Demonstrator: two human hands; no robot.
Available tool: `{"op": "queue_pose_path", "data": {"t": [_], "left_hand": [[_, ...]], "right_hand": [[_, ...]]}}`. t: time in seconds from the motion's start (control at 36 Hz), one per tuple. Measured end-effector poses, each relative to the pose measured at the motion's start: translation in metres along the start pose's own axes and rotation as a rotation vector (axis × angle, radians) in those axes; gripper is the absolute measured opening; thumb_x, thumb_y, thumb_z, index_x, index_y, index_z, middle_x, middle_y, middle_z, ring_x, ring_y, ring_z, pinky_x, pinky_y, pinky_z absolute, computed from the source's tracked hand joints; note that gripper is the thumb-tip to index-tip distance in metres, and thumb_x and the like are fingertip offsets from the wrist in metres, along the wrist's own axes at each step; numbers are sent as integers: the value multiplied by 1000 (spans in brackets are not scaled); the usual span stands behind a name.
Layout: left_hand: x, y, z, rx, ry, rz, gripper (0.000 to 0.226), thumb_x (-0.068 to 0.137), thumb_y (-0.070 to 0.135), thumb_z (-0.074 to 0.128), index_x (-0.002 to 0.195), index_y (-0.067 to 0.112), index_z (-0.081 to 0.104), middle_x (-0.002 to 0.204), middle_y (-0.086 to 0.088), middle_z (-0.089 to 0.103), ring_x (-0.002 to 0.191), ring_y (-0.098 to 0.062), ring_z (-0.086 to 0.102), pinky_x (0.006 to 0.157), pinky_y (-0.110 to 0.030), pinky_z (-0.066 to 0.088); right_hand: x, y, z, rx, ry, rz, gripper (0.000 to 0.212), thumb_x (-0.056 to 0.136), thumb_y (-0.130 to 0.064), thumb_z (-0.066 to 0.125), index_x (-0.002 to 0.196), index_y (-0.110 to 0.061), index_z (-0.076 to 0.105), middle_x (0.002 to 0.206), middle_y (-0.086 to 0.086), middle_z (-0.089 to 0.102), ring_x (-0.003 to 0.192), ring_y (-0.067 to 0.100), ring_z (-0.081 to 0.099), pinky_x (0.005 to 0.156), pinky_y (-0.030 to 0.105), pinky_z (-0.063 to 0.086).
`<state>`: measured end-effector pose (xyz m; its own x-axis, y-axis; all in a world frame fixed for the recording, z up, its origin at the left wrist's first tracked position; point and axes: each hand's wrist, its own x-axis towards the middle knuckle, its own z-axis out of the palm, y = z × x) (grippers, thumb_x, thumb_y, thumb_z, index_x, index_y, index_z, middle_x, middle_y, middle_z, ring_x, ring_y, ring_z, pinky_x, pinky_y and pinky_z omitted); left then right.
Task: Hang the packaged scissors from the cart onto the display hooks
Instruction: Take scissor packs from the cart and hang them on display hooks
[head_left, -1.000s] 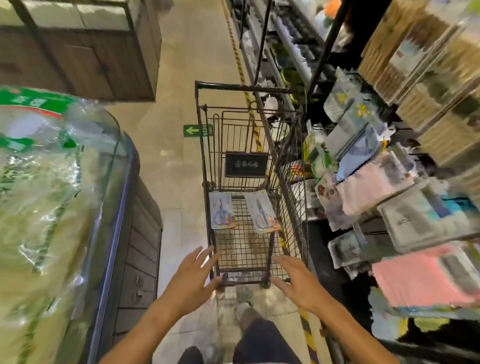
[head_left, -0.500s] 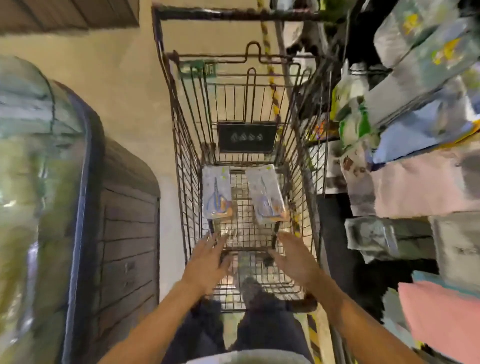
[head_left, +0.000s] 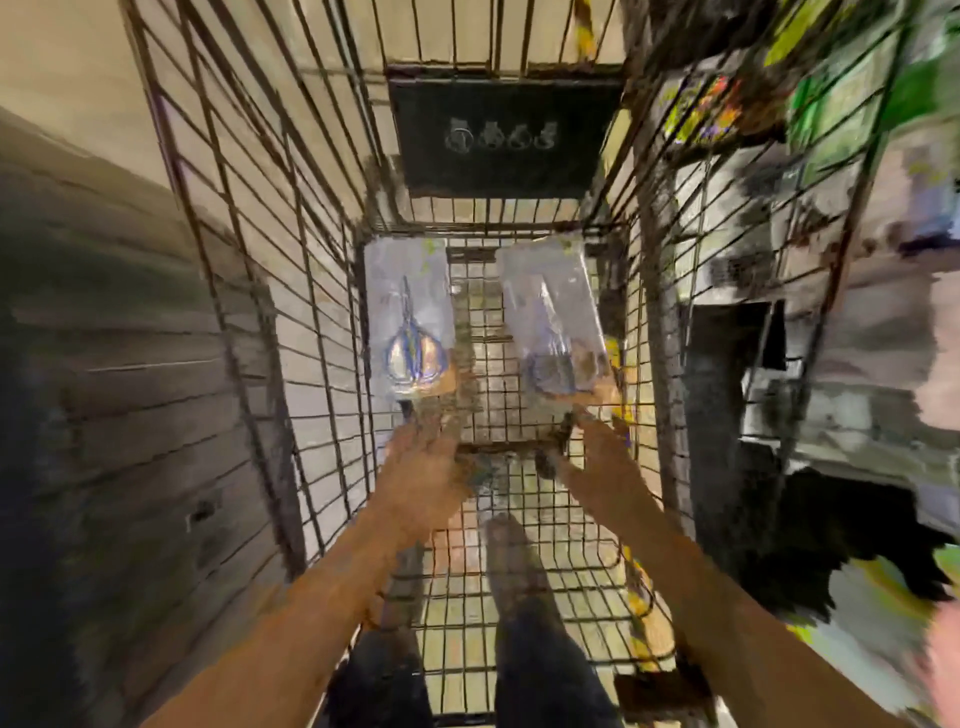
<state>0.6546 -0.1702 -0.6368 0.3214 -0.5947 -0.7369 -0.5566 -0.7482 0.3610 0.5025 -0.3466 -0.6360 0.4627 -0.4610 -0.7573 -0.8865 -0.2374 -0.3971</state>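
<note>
Scissors packs lying flat on wire cart (head_left: 249, 291) floor, left pack (head_left: 410, 317) and right pack (head_left: 556, 322) side by side, handles toward person. Left hand (head_left: 426, 467) and right hand (head_left: 605, 457) reaching low, just short of near edges, probably for pickup. Heavy blur, finger state impossible to tell.

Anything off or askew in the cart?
Mildly: the right scissors pack lies skewed on the cart floor, while the left scissors pack lies straight. No damage visible, though the frame is blurry.
</note>
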Motion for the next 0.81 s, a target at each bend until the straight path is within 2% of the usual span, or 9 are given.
{"op": "queue_pose_path", "data": {"t": [0.08, 0.17, 0.22, 0.33, 0.39, 0.5, 0.61, 0.72, 0.81], "left_hand": [[20, -1, -1, -54, 75, 14, 73, 94, 57, 30, 154, 15, 36, 161, -14, 32, 149, -38, 26, 122, -50, 24], [33, -4, 3, -71, 94, 24, 70, 96, 49, 39, 158, 19, 29, 166, -9, 21, 153, -32, 16, 124, -39, 8], [43, -8, 6, -61, 118, 39, 71, 96, 50, 37, 159, 20, 26, 166, -8, 20, 153, -32, 15, 127, -44, 11], [62, -17, 11, -40, 98, 29, 68, 99, 50, 38, 159, 23, 24, 167, -6, 19, 153, -30, 15, 123, -49, 22], [68, -20, 14, -46, 94, 33, 68, 99, 50, 42, 159, 23, 24, 167, -5, 18, 154, -30, 13, 123, -49, 21], [72, -24, 18, -30, 101, 46, 74, 94, 55, 32, 158, 19, 29, 166, -6, 20, 153, -30, 19, 123, -46, 21], [72, -24, 15, -39, 124, 37, 74, 93, 57, 29, 156, 17, 34, 163, -9, 30, 150, -32, 26, 119, -47, 29], [71, -22, 10, -49, 88, 9, 66, 101, 47, 45, 159, 22, 26, 167, -3, 18, 153, -28, 14, 125, -43, 20], [70, -22, 6, -59, 97, 20, 65, 101, 43, 48, 158, 23, 26, 166, -2, 20, 152, -27, 16, 124, -42, 22]], "right_hand": [[35, -1, 2, 45, 84, -46, 54, 90, -13, 72, 140, -17, 50, 114, -2, 56, 99, 21, 62, 71, 2, 42], [73, 8, 6, 66, 142, -96, 77, 84, -19, 76, 148, -38, 37, 135, -3, 50, 114, 20, 60, 88, 32, 57], [94, 12, 8, 79, 182, -78, 74, 82, -20, 77, 143, -34, 40, 140, 2, 48, 124, 24, 54, 99, 47, 53], [131, 10, 12, 53, 389, -99, 69, 84, -25, 80, 141, -11, 43, 140, 16, 50, 129, 33, 48, 108, 49, 44], [145, 10, 19, 94, 500, -102, 60, 86, -31, 78, 134, -11, 49, 124, 12, 56, 114, 29, 54, 94, 46, 53], [157, 10, 29, 152, 478, -65, 76, 81, -29, 79, 144, -10, 42, 133, 12, 51, 122, 30, 51, 99, 47, 52], [154, 2, 26, 212, 545, -41, 86, 73, -53, 69, 146, -18, 40, 134, 8, 54, 126, 28, 50, 98, 52, 53], [145, -1, 24, 157, 614, -59, 94, 72, -37, 86, 151, -13, 38, 135, 13, 54, 126, 29, 48, 98, 44, 53], [141, 1, 26, 308, 517, -63, 89, 71, -23, 90, 146, -17, 42, 128, -4, 53, 117, 12, 51, 83, 14, 54]]}}
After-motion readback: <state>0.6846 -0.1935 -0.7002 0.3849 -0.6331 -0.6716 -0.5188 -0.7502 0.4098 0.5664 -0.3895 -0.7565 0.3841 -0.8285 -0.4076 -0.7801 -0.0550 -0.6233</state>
